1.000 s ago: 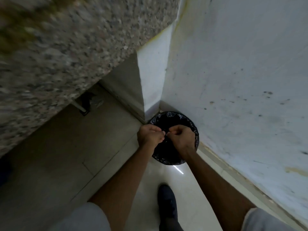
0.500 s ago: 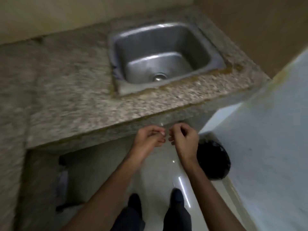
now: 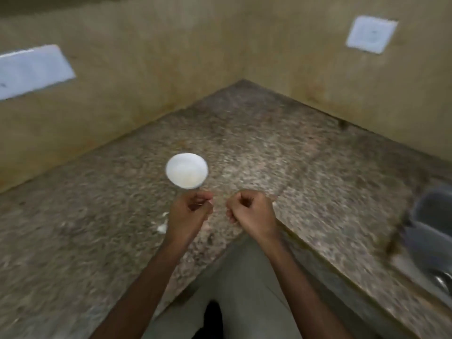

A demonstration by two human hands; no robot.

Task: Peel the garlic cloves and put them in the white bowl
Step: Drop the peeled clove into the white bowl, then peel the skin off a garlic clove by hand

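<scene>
You held your left hand (image 3: 189, 212) and right hand (image 3: 252, 212), grips curled, just short of the white bowl (image 3: 178, 165) on the worktop (image 3: 269, 143); blur hid whether either held a garlic clove, but dropping one in looked due next.

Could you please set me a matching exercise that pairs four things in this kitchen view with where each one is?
Things:
1. white bowl
2. sink
3. white scraps
4. wall plate

Places:
A. set into the counter at the far right edge of the view
B. on the counter beside the left hand, on its left
C. on the counter just beyond the left hand
D. high on the right-hand wall

Pairs: 1-C, 2-A, 3-B, 4-D
</scene>
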